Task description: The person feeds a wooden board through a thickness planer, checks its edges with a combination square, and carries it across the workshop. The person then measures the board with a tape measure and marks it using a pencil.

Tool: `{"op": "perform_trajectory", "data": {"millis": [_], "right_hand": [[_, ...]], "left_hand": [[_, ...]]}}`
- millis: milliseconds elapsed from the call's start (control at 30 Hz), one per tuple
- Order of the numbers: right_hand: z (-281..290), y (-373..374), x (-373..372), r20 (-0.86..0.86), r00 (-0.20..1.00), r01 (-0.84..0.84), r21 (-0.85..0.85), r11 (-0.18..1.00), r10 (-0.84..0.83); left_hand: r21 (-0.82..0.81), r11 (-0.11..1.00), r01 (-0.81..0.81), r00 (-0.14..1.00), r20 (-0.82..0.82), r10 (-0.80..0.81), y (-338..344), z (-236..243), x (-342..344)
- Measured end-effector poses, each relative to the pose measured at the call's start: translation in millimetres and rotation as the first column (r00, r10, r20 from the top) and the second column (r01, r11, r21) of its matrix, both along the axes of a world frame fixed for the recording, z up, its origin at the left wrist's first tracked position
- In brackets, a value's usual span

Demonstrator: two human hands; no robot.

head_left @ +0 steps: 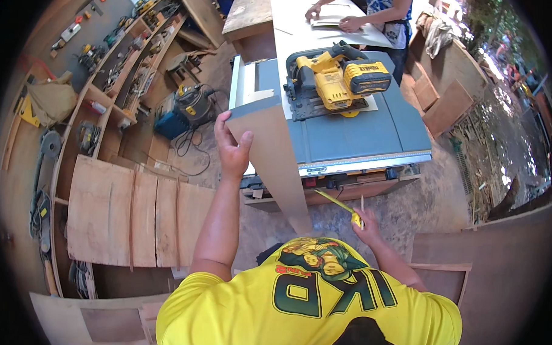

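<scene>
My left hand [233, 153] grips the left edge of a long, narrow brown board [272, 145], its thumb over the face and its fingers along the edge. The board stands tilted against the blue-grey saw table [348, 136], with a grey band across its upper end. Low on the right, my right hand [368, 230] is closed around a yellow tape measure [356, 219]. Its yellow blade [333, 199] runs out up and left toward the board. A thin pencil-like stick [362, 203] pokes up from the same hand.
A yellow-and-black cordless circular saw [330, 82] rests on the saw table. Beyond it, another person's hands [351, 24] work at a white surface. To the left are tool shelves [118, 84], a shop vacuum [193, 102] and leaning wooden panels [101, 212].
</scene>
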State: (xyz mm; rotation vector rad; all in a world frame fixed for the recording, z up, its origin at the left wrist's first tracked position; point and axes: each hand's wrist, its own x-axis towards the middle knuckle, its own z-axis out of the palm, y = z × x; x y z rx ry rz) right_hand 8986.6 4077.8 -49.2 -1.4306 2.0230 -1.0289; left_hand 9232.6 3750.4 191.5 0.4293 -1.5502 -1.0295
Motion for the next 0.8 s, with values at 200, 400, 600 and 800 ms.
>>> {"op": "perform_trajectory", "data": {"millis": [200,400,600,800], "right_hand": [[-153,103,-52,-0.095,0.988,0.156,0.531,0.833,-0.124],[-152,136,-65,-0.044,0.999,0.039,0.806,0.591,-0.006],[-165,98,-61,0.038,0.999,-0.025,0.859,0.511,-0.015],[-171,35,-38,0.193,0.979,-0.184,0.703,0.687,0.064]], "left_hand": [[0.041,0.996,-0.084,0.996,-0.012,0.085,5,5,-12],[-0.024,0.982,-0.187,0.982,0.036,0.187,-1,-9,-4],[-0.009,0.975,-0.222,0.974,0.039,0.222,6,-8,-9],[-0.073,0.977,-0.203,0.977,0.046,0.206,5,-6,-7]]}}
